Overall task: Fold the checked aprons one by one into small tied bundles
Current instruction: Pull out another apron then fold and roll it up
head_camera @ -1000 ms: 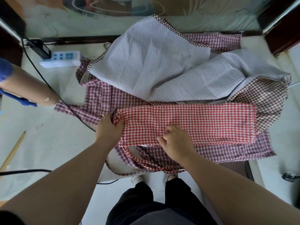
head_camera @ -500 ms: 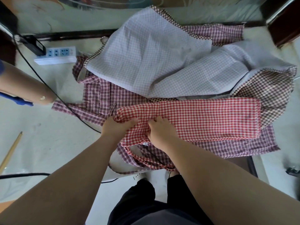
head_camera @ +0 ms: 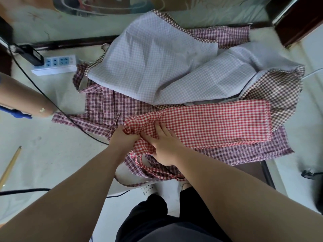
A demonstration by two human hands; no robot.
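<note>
Three checked aprons (head_camera: 201, 123), perhaps four; one power strip (head_camera: 54, 64); one wooden stick (head_camera: 10, 165).

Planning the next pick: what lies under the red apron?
A maroon apron shows beyond the red apron at its near and left edges; a brown apron runs under its right end. The middle is covered.
</note>
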